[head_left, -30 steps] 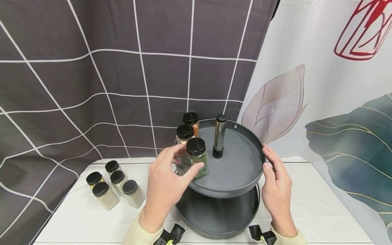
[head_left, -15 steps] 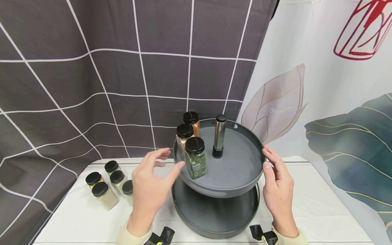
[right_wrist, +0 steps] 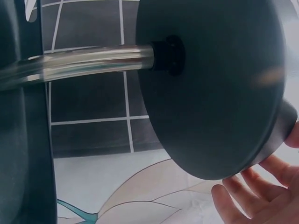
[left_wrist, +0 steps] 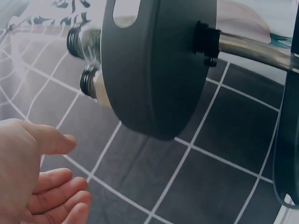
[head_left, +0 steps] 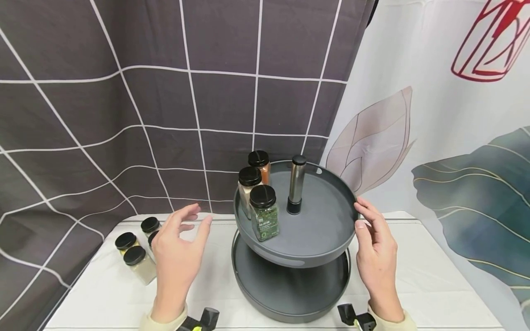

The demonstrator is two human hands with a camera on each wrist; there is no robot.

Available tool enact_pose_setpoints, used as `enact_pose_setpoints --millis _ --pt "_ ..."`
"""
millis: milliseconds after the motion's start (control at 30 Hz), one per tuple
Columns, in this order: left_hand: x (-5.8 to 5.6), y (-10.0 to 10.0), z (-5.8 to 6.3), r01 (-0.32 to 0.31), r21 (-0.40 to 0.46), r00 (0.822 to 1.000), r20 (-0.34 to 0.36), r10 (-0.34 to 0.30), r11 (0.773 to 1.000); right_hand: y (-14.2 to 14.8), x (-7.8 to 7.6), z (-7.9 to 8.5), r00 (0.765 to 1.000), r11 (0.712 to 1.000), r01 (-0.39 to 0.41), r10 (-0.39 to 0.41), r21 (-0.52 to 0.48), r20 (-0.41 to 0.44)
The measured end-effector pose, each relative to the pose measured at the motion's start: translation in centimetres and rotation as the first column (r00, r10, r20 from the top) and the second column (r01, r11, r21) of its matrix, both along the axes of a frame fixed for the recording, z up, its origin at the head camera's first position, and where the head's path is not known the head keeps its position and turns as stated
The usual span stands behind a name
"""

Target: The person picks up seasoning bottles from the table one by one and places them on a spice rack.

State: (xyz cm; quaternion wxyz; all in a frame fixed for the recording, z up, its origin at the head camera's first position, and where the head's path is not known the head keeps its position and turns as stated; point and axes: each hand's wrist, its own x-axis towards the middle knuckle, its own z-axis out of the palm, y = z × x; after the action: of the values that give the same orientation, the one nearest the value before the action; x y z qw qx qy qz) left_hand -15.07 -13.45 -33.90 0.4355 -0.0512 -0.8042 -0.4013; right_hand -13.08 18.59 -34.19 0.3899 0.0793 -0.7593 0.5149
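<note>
My left hand [head_left: 178, 253] holds nothing; its fingers are loosely bent and spread from the thumb, left of the two-tier tray. In the head view it partly covers the small jars on the table, including a pale one [head_left: 142, 266]. My right hand [head_left: 377, 257] touches the right rim of the upper grey tray [head_left: 323, 234] with its fingertips. On that tray's left side stand a black-lidded jar of green herbs [head_left: 266, 220], a pale-filled jar [head_left: 245, 195] and an orange-filled jar [head_left: 265, 172]. The right wrist view shows fingers [right_wrist: 252, 191] against the tray's edge.
Below sits the lower grey tray [head_left: 294, 294]. A metal post [head_left: 296, 184] with a black cap rises from the upper tray. Behind the white table [head_left: 434, 276] hang a dark grid-patterned cloth [head_left: 223, 105] and a white leaf-printed cloth [head_left: 385, 59].
My left hand has let go of the green herb jar and moved left and down, away from the tray towards the jars on the table. The right hand stays at the rim.
</note>
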Motion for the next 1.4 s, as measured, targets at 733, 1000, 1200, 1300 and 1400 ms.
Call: enact_pose_setpoints --millis 733,1000,1200,1300,1400 --pt "0.6 -3.3 -4.3 -0.174 -0.034 0.915 0.363 0.174 0.984 0.7 -0.5 -1.0 1.000 0.999 0.017 -0.016 0.031 -0.027" --pt "0.5 -3.8 -5.0 -0.172 -0.063 0.852 0.491 0.180 0.983 1.1 -0.7 -1.3 1.000 1.000 -0.003 0.004 0.020 -0.019" --pt "0.4 -4.1 -5.3 -0.166 -0.076 0.823 0.539 0.180 0.983 1.1 -0.6 -1.3 1.000 0.999 0.007 -0.007 0.035 -0.006" --pt "0.4 -4.2 -5.4 -0.163 -0.089 0.812 0.553 0.185 0.983 1.2 -0.6 -1.3 1.000 0.999 0.016 -0.016 0.042 -0.006" --pt "0.3 -4.2 -5.4 -0.159 -0.098 0.804 0.565 0.187 0.982 1.2 -0.6 -1.3 1.000 0.998 0.024 -0.024 0.050 -0.004"
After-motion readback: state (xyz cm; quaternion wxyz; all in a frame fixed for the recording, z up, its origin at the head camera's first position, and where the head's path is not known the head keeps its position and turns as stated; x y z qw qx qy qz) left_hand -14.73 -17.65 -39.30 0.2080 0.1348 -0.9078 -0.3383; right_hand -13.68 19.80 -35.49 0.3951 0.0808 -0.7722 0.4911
